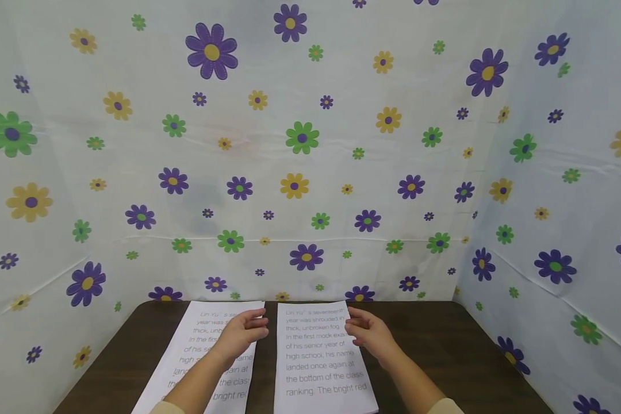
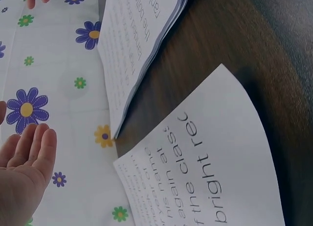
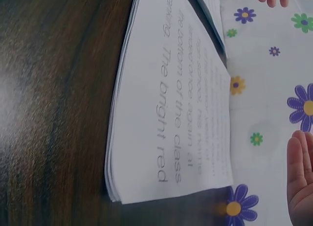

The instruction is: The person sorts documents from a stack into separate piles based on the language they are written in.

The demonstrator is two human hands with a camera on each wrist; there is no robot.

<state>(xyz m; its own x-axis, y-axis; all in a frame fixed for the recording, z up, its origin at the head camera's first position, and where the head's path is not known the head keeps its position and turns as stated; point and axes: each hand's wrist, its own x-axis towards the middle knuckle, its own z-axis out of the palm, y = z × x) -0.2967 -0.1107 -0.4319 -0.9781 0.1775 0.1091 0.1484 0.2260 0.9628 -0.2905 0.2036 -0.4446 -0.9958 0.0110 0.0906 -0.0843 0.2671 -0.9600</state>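
Two paper piles printed with large text lie side by side: a left pile [image 1: 186, 368] and a right pile [image 1: 315, 374] whose edges show several layered sheets. My left hand [image 1: 240, 333] hovers over the left pile's right side, fingers pointing inward and relaxed, holding nothing. Above the right pile's right edge is my right hand [image 1: 371, 334], its fingers loosely bent toward the left hand and its palm bare. In the left wrist view the left palm [image 2: 29, 172] faces up with fingers extended. The right wrist view shows straight right fingers [image 3: 295, 155].
Both piles rest on a dark brown wooden table [image 1: 424, 333]. A white cloth [image 1: 352, 190] with purple, green and yellow flowers hangs behind the table and along both sides. A narrow strip of table shows between the piles.
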